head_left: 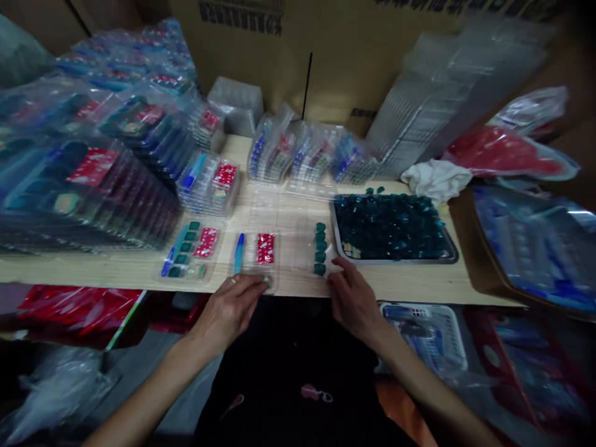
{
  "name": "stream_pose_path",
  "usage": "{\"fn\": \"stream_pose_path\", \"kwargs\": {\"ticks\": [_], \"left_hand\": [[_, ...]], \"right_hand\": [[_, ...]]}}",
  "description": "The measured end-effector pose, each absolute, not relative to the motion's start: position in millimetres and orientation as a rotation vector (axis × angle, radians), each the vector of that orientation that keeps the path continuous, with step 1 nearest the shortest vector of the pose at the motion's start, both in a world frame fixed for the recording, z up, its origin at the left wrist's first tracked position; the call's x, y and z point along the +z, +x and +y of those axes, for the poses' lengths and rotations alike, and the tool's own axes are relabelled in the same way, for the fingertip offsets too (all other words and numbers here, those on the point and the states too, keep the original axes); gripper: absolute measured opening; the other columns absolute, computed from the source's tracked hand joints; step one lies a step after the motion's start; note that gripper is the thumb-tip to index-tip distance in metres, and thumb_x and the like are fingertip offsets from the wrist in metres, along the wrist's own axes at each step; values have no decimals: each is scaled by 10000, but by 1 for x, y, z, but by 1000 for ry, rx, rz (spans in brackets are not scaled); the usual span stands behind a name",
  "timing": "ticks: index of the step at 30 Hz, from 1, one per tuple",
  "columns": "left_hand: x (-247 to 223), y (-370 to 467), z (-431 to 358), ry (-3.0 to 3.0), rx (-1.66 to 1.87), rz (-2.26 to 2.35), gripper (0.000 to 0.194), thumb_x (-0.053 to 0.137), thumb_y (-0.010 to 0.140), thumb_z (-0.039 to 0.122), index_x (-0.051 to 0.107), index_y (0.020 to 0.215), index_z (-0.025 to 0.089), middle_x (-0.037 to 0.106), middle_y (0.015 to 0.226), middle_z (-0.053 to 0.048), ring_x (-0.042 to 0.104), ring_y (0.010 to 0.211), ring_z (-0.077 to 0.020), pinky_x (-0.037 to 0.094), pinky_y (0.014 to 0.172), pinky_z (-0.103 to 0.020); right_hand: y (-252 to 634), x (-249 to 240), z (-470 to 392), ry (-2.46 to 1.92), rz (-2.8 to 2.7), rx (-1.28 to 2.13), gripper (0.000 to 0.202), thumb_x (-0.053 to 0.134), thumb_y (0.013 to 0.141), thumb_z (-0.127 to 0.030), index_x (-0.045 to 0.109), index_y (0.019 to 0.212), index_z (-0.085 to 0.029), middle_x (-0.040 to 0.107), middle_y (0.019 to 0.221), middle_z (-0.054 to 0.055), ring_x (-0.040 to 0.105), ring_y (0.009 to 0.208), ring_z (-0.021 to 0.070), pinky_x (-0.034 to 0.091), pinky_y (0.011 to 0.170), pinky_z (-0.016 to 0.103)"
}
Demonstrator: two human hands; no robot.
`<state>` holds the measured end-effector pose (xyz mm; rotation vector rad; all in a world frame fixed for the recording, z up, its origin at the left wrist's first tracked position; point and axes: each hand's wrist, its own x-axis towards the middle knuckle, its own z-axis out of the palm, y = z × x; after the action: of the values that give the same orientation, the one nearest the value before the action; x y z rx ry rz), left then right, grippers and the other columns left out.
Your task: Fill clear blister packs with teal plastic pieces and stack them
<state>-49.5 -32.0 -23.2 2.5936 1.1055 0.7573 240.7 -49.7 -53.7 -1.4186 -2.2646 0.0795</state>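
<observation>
Teal pcs (320, 246) just beside R fingers (344, 277), row's long axis fore-aft.

Pale wood-grain table (419, 280). Clock from its middle: 3, shallow tray (395, 261) heaped with dark green pieces; loose green pieces (375, 190) at 2; short column of green pieces (320, 254) at 4; open clear pack (249, 253) with blue pen and red packet at 7-8; fuller pack (190, 253) at 8-9; tall filled stacks (97, 192) at 9-10, blurred; small stack (212, 186) at 10; clear box (235, 102) at 11; leaning filled packs (274, 152) at 12; empty-looking clear stacks (416, 105) at 1-2.
</observation>
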Motion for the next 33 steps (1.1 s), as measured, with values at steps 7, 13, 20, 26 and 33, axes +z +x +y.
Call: {"fn": "stream_pose_path", "kwargs": {"ticks": [7,13,20,26,33], "left_hand": [[-44,-36,-32,2665,791,955,418,539,898,61,563,1305,153,663,1241,-130,613,1168,-222,548,980,-393],[-43,-29,-38,2553,917,908,450,552,877,41,558,1308,167,648,1277,-131,606,1195,-220,545,989,-404],[0,-34,-25,2654,1206,1277,672,632,832,55,414,1452,197,555,1392,-168,517,1302,-288,470,1055,-491],[24,-44,2,2907,1150,990,525,545,913,115,465,1425,201,588,1373,-154,447,1371,-305,460,1061,-507],[33,-49,12,2497,1463,980,376,503,941,141,623,1285,235,676,1267,-94,607,1217,-246,500,1029,-455]], "right_hand": [[242,-57,-52,-1219,-2120,190,261,479,870,-20,468,1079,-176,565,1159,171,582,1098,238,552,883,376],[254,-39,-66,-1200,-2081,115,273,469,857,-9,463,1061,-190,560,1160,167,587,1118,247,576,830,379],[241,-3,-58,-1125,-2199,90,237,487,863,-15,494,1034,-180,575,1213,189,582,1161,258,562,880,397],[206,36,-35,-916,-2238,6,190,469,878,-32,523,983,-180,642,1092,161,641,1015,233,574,789,340],[204,48,-6,-974,-1861,352,438,524,874,-99,471,1292,-218,556,1286,153,576,1188,253,497,981,461]]}}
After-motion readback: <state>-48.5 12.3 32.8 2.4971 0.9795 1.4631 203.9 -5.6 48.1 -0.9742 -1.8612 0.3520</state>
